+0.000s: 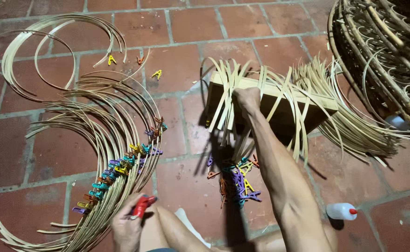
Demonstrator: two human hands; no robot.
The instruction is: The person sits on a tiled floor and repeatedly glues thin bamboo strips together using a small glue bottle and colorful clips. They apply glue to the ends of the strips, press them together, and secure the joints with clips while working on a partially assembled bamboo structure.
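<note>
My left hand (126,227) is low in the view, closed on a red plastic clip (142,206). It sits at the lower end of a curved bundle of thin bamboo strips (116,140) with several coloured clips (121,165) pinned along it. My right hand (247,99) reaches forward to a wooden block (279,109) draped with bent bamboo strips (233,93). Its fingers are closed on a few of these at the block's top edge.
A pile of coloured clips (237,179) lies below the block. A white squeeze bottle with a red cap (341,211) lies at the lower right. Loose strips (354,121) fan out right of the block, beside a woven cane frame (382,51). Bent hoops (41,51) and stray clips (156,74) lie on the red tile floor.
</note>
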